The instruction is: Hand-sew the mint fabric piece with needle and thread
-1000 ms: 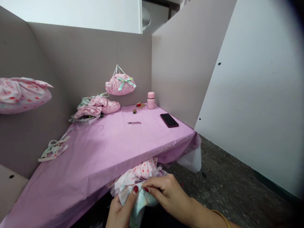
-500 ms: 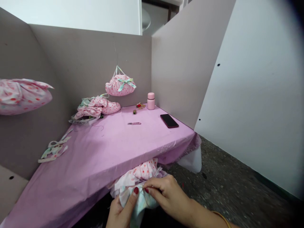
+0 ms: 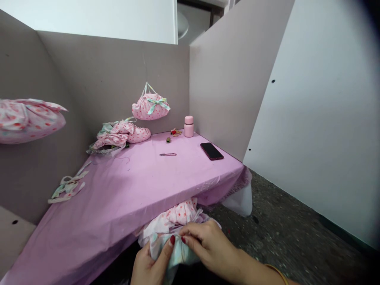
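Observation:
Below the table's front edge, my left hand (image 3: pixel 152 261) pinches a piece of pale mint and white fabric (image 3: pixel 179 255) between thumb and fingers. My right hand (image 3: pixel 204 241) is closed at the same spot, thumb and forefinger pressed together close to the left thumb. Whatever is between the right fingertips is too small to make out. Pink-and-white dotted cloth (image 3: pixel 182 213) lies bunched just beyond both hands, joining the pale fabric in one heap. The fabric's lower part hangs down under my hands.
On the pink-covered table (image 3: pixel 142 178) lie thread snips (image 3: pixel 168 154), a thread spool (image 3: pixel 168 140), a phone (image 3: pixel 211 151) and a pink bottle (image 3: pixel 189 126). Dotted cloth pieces (image 3: pixel 121 134) are piled at back left, near fabric strips (image 3: pixel 68 188). A dotted pouch (image 3: pixel 151 107) hangs behind.
My left thumb has shifted slightly right and up along the pale fabric, closer to the right fingertips. The right hand stays almost in place.

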Demonstrator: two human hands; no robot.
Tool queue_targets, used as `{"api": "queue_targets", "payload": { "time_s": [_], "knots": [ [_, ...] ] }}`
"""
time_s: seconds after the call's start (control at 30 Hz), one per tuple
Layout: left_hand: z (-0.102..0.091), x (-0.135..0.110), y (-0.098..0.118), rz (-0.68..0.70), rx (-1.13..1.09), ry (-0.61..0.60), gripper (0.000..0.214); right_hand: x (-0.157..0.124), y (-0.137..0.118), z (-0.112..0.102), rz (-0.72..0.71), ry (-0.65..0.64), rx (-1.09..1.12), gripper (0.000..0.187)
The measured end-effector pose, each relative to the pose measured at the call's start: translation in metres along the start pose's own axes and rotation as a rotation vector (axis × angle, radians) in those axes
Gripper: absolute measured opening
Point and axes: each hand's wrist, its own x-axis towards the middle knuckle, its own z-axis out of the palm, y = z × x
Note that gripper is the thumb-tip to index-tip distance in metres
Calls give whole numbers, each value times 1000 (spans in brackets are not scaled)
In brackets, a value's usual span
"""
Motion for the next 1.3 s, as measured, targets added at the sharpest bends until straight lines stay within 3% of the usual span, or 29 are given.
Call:
{"api": "queue_targets", "payload": {
  "time_s": [0.33, 0.7, 0.93, 1.3],
  "knots": [
    [1, -1, 2, 34, 45, -20, 23, 1, -1, 2, 3, -11, 11, 24],
    [3, -1, 0, -79, -189, -82, 29, 5, -1, -2, 118, -11, 287, 14],
    [4, -2, 4, -104, -262, -110, 29, 9, 1, -6, 149, -70, 483, 19],
    [3, 0, -1, -131, -304, -137, 28, 8, 13, -4, 139, -127, 600, 30]
  ]
}}
